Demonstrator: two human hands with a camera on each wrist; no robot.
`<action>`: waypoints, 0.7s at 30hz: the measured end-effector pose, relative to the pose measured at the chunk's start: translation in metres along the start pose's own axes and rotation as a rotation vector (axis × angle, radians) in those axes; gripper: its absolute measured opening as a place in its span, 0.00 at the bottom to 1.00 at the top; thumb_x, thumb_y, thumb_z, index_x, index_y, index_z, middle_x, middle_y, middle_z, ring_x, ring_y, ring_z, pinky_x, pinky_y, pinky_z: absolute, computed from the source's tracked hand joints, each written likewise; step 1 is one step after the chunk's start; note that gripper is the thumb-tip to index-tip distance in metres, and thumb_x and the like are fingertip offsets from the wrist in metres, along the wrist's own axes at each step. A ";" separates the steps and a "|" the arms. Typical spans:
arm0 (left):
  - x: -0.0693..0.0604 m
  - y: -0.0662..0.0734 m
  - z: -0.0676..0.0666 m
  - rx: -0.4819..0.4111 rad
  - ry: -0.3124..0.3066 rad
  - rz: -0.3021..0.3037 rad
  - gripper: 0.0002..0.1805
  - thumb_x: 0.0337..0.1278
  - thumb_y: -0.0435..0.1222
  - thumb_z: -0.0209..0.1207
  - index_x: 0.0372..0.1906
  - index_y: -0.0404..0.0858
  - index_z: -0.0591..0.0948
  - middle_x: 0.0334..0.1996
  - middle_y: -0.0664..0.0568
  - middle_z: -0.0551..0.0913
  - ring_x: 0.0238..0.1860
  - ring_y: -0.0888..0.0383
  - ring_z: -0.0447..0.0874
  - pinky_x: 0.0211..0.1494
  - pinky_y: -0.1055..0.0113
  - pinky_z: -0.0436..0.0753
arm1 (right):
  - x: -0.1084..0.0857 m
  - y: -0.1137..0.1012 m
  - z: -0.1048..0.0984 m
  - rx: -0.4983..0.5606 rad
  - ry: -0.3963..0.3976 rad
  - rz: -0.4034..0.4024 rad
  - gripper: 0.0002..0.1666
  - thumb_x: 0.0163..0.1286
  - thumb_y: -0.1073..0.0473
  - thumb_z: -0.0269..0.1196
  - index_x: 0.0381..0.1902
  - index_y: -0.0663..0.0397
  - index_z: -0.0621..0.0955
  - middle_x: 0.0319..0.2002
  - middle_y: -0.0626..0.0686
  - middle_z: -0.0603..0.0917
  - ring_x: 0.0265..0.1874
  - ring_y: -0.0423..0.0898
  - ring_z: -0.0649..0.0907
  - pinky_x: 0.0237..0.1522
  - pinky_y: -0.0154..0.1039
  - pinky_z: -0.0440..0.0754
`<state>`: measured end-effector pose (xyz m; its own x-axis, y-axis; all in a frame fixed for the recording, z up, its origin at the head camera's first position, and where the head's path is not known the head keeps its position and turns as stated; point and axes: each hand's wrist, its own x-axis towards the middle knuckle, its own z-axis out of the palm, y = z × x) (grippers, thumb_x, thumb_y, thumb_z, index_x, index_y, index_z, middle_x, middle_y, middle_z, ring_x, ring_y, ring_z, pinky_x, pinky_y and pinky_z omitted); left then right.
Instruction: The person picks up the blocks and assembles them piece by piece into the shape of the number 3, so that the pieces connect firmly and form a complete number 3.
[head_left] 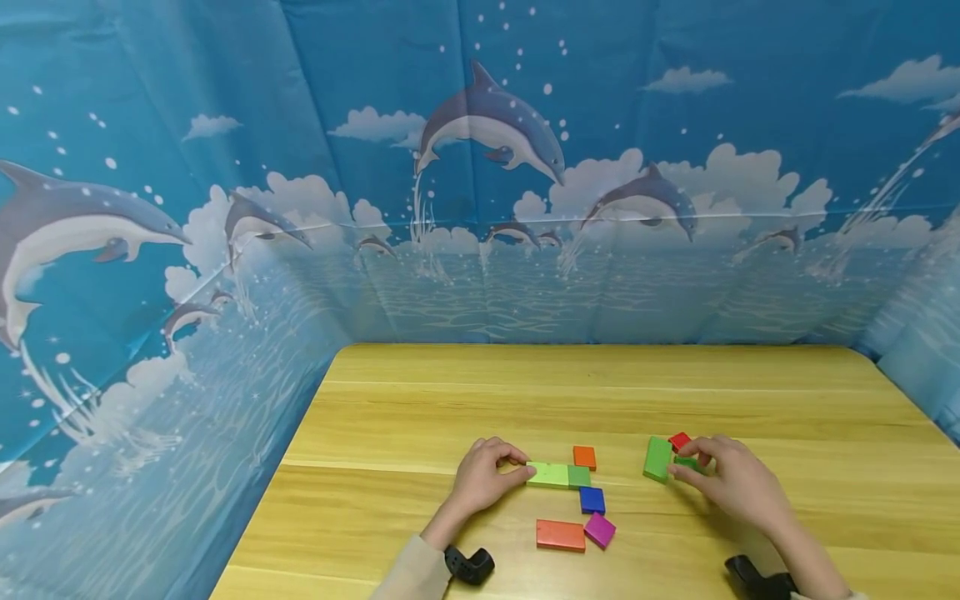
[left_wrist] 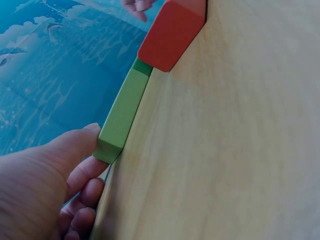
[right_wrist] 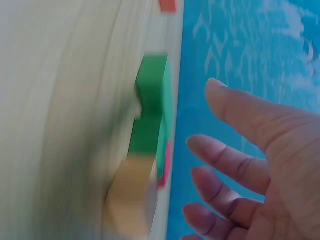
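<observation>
The right grip [right_wrist: 285,165] hovers near green blocks [right_wrist: 151,80].

Soft even light, clear head view, right wrist view blurred at the blocks [right_wrist: 133,195], hazy shadow on the tabletop [right_wrist: 30,125]

A booth: dolphin-print sheeting [head_left: 480,200] walls the table [head_left: 435,400].

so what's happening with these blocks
A person's left hand pinches the end of a light green block, which lies against a darker green block. The right hand, holding nothing, is beside a bright green block and a red block. An orange block, a blue block and a purple block lie on the table.
</observation>
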<state>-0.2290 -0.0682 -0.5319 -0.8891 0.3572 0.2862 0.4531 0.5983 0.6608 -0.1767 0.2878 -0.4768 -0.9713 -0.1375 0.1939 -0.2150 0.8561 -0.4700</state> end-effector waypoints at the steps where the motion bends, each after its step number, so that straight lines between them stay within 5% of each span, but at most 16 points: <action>1: 0.000 0.000 0.000 0.001 0.000 -0.001 0.11 0.53 0.51 0.65 0.34 0.50 0.86 0.30 0.67 0.77 0.31 0.66 0.67 0.38 0.70 0.67 | -0.001 0.006 -0.002 -0.001 -0.015 0.018 0.23 0.60 0.42 0.67 0.41 0.54 0.83 0.28 0.47 0.74 0.25 0.43 0.70 0.23 0.40 0.67; 8: 0.001 -0.003 0.001 -0.007 0.004 0.010 0.11 0.53 0.52 0.65 0.34 0.50 0.86 0.30 0.67 0.77 0.31 0.66 0.67 0.38 0.69 0.67 | -0.006 0.037 -0.021 0.013 -0.182 0.125 0.33 0.65 0.39 0.61 0.47 0.66 0.79 0.35 0.53 0.78 0.33 0.49 0.77 0.30 0.46 0.75; 21: 0.001 -0.002 0.001 -0.008 0.002 0.009 0.12 0.54 0.52 0.64 0.35 0.50 0.86 0.31 0.67 0.77 0.32 0.66 0.67 0.38 0.70 0.67 | -0.011 0.047 -0.021 0.062 -0.294 0.211 0.25 0.61 0.38 0.63 0.36 0.54 0.78 0.25 0.49 0.72 0.23 0.45 0.69 0.26 0.39 0.64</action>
<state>-0.2312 -0.0680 -0.5339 -0.8851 0.3612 0.2935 0.4607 0.5894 0.6636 -0.1739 0.3403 -0.4833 -0.9806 -0.1058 -0.1649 -0.0033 0.8504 -0.5261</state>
